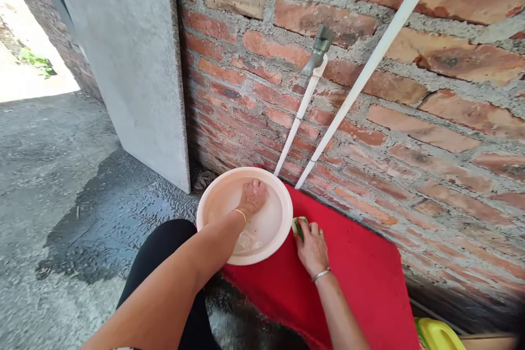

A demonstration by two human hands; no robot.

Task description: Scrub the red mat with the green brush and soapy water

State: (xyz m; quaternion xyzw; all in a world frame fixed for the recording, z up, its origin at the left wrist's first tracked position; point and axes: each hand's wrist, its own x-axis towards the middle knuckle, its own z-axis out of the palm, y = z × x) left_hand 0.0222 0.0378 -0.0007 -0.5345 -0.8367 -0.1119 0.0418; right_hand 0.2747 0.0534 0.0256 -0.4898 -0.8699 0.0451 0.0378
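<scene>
A pale pink round basin point(209, 251) with water in it stands on the far left end of a red-covered surface. My left hand point(253, 197) is inside the basin toward its back, with fingers curled together; whatever they may hold is hidden. A thin gold bangle circles that wrist. To the right of the basin, my right hand point(313, 250) grips a sponge point(301, 226), green with a pale side, close against the basin's outer wall. A silver bangle is on the right wrist.
The red surface point(361, 273) runs along a brick wall point(430, 186). A tap point(318, 54) on a white pipe point(297, 120) is above, beside a longer white pipe point(369, 76). A grey slab point(127, 65) leans left over wet floor point(106, 219). A yellow container point(438, 334) sits lower right.
</scene>
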